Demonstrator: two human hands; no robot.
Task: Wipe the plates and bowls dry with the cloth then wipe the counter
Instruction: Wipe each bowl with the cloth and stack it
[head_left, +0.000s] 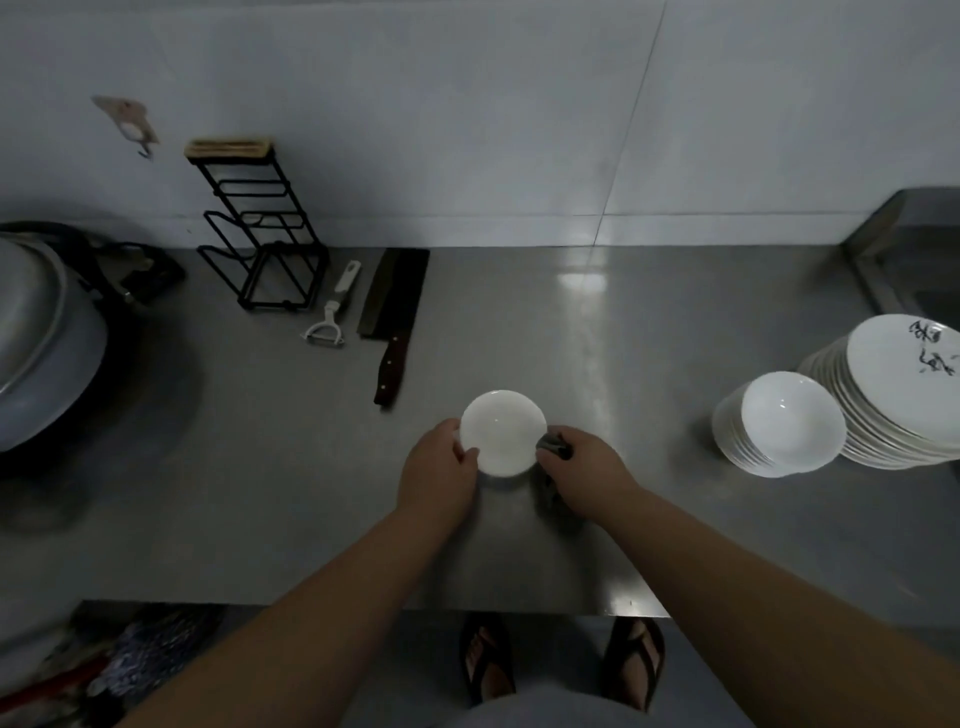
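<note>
A grey stainless-steel counter (597, 364) spreads under both hands. Far to the left of the left hand sits a large dull metal wok (36, 343). Well to the right of the right hand stands a stack of white plates with black brush markings (904, 384), and touching its near side a stack of white bowls (779, 423). Beyond the left hand stand a black wire rack (260, 228), a dark cleaver with a wooden handle (392, 317) and a white peeler (332, 306). Between the hands is a small white bowl (503, 434). The left hand (439, 470) grips its left rim, thumb curled over the edge. The right hand (584, 467) is closed round a dark grey cloth (555, 446), seemingly pressed against the bowl's right rim.
</note>
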